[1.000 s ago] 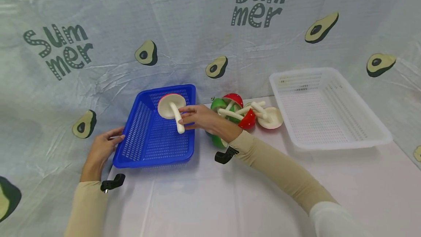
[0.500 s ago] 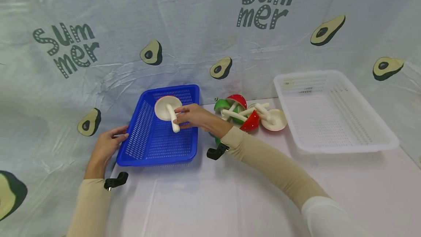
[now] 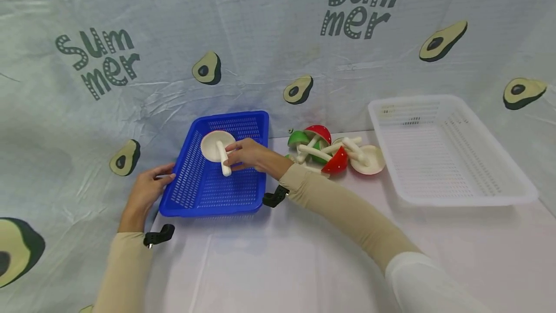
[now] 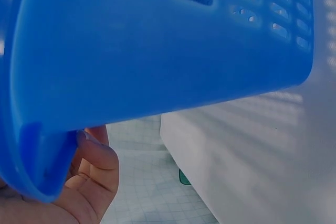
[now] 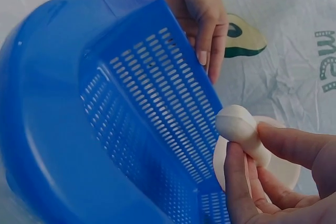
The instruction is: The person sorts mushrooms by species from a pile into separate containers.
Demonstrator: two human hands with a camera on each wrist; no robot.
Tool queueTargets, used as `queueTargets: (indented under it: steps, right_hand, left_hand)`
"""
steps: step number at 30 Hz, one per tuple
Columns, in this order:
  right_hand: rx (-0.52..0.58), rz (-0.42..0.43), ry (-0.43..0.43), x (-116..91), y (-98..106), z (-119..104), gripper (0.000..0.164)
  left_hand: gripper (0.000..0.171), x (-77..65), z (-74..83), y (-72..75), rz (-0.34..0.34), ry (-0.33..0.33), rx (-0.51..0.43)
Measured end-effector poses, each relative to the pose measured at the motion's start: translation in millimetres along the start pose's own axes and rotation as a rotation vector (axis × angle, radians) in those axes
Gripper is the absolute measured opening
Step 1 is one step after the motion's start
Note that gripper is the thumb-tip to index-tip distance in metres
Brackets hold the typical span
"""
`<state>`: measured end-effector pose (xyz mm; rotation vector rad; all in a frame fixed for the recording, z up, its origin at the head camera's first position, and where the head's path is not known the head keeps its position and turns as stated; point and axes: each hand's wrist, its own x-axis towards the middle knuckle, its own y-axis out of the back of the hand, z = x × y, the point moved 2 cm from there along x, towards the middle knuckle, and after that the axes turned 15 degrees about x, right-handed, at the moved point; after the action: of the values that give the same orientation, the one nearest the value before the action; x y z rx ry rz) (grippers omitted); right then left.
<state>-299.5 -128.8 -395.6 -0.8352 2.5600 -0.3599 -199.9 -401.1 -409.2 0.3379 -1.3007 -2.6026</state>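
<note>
My right hand [image 3: 252, 153] pinches the pale stem of a toy mushroom [image 3: 210, 148] over the blue plastic basket [image 3: 217, 192]. Its cream underside faces the head camera. Seen from the right wrist, thumb and fingers close round the stem [image 5: 239, 124], and the cap is partly hidden behind them. At the basket's left side my left hand [image 3: 145, 187] grips the rim; the left wrist view has its fingers [image 4: 100, 156] curled at the rim's lower edge. Several toy mushrooms with red [image 3: 336, 161] and green [image 3: 298, 138] caps lie heaped right of the basket, partly behind my right forearm.
A white perforated basket [image 3: 434, 158] stands on the right of the pale table [image 3: 269, 260]. Behind everything hangs a light cloth [image 3: 260, 28] printed with avocados and lettering. Black wrist cameras [image 3: 159, 236] sit on both sleeves.
My right hand has carried the mushroom left, further over the blue basket and slightly lower. The left hand keeps its place on the rim. The head view has turned a little to the left.
</note>
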Motion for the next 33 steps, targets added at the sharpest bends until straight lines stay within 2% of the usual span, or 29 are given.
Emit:
queueTargets:
  steps: [9, 21, 30, 33]
  right_hand:
    - [-0.023, 0.010, -0.020, 10, -2, 7, 0.058]
    - [-0.133, 0.079, -0.014, 14, -8, 22, 0.061]
    - [-0.253, 0.103, -0.009, 11, -11, 23, 0.069]
    - [-0.336, 0.072, 0.042, 4, -8, 17, 0.065]
  left_hand:
    - [0.049, 1.3, 1.9, -3.1, -0.015, -0.007, -0.003]
    - [0.049, 2.8, 0.7, -1.9, -0.009, -0.013, 0.000]
    - [0.048, 0.9, -0.7, 0.1, -0.002, 0.009, -0.005]
    - [0.048, 0.3, -1.1, -0.1, 0.000, 0.013, 0.003]
